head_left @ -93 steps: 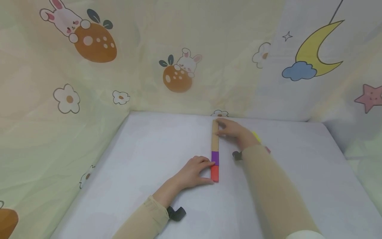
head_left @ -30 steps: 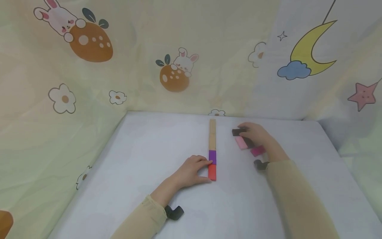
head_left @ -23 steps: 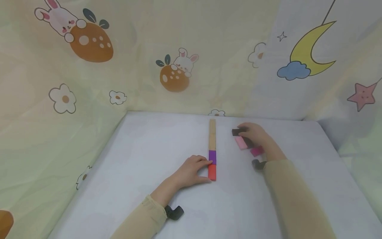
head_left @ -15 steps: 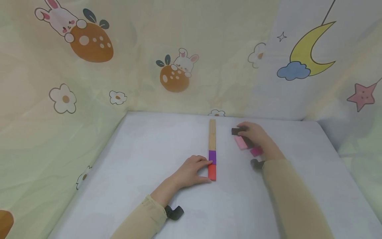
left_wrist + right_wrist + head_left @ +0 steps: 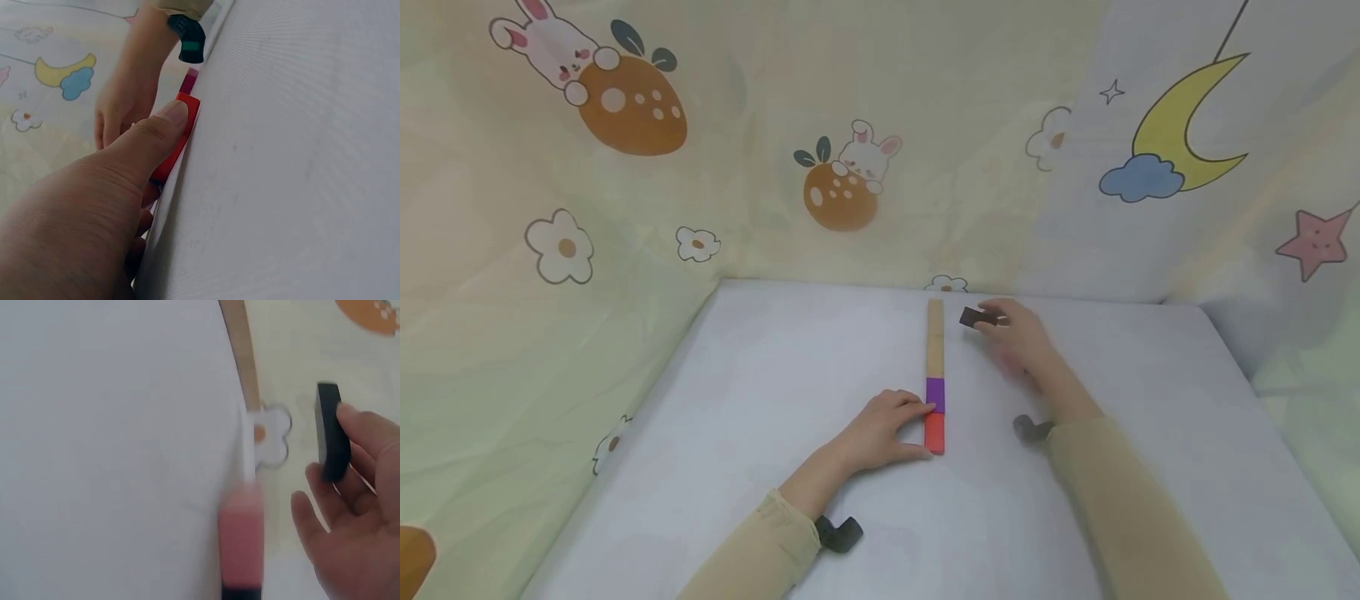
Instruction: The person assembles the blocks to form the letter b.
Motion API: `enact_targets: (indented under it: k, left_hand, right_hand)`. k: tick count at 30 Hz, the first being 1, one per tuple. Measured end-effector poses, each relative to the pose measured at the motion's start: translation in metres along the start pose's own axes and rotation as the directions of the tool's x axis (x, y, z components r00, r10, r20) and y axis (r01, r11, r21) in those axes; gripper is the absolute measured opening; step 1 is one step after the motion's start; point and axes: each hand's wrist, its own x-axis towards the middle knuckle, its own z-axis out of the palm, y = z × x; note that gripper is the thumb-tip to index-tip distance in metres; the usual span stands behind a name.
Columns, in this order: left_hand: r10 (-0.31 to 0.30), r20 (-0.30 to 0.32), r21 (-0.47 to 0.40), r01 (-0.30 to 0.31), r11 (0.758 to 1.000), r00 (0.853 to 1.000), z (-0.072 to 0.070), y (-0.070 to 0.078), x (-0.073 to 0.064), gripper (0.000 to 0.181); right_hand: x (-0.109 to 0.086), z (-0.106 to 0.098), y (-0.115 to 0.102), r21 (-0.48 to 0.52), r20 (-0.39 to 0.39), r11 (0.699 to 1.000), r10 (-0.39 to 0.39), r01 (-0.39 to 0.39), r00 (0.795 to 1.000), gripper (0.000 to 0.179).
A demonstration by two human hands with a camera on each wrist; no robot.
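Note:
In the head view, a straight row of blocks lies on the table: plain wooden blocks (image 5: 935,337) at the far end, a purple block (image 5: 936,394), then a red block (image 5: 935,433) nearest. My left hand (image 5: 876,429) holds the red block, thumb at its near end and a fingertip by the purple block. The left wrist view shows the thumb on the red block (image 5: 189,107). To the right of the row's far end, my right hand (image 5: 1017,335) pinches a black block (image 5: 972,317). In the right wrist view, that black block (image 5: 331,434) is between thumb and fingers, above the table.
A pink block (image 5: 242,540) lies under the right forearm, with another dark block (image 5: 242,594) beside it. A magenta block (image 5: 189,81) shows in the left wrist view. Patterned cloth (image 5: 850,67) rises behind the white table (image 5: 805,342). A dark device (image 5: 840,534) sits at the left wrist.
My right hand has come from the wooden blocks to the loose pile, taken a black block and lifted it leftward toward the row. My left hand stays on the red block.

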Motion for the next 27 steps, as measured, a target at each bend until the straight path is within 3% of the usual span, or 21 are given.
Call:
enact_targets:
  k: [5, 12, 19, 23, 27]
  left_hand:
    - [0.01, -0.005, 0.008, -0.01, 1.0, 1.0, 0.001, 0.0, 0.001, 0.07]
    - [0.015, -0.011, 0.021, -0.015, 1.0, 1.0, 0.001, 0.001, 0.002, 0.07]
    - [-0.013, 0.014, 0.023, 0.013, 1.0, 1.0, 0.0, 0.002, 0.002, 0.071]
    - [-0.012, 0.014, 0.021, 0.012, 1.0, 1.0, 0.0, 0.001, 0.002, 0.071]
    - [-0.016, 0.015, 0.02, 0.016, 1.0, 1.0, 0.0, 0.002, 0.002, 0.071]
  right_hand:
    - [-0.016, 0.02, -0.015, 0.109, -0.013, 0.992, 0.061, -0.059, 0.998, 0.052]
    - [-0.029, 0.036, -0.015, 0.062, -0.041, 0.99, 0.13, -0.128, 0.991, 0.048]
    - [-0.036, 0.044, -0.01, 0.117, -0.008, 0.989, 0.088, -0.086, 0.996, 0.043]
    - [-0.033, 0.044, 0.001, 0.059, -0.045, 0.995, 0.086, -0.084, 0.995, 0.044]
    - [-0.028, 0.041, 0.013, -0.022, -0.11, 0.999, 0.027, -0.03, 0.994, 0.042]
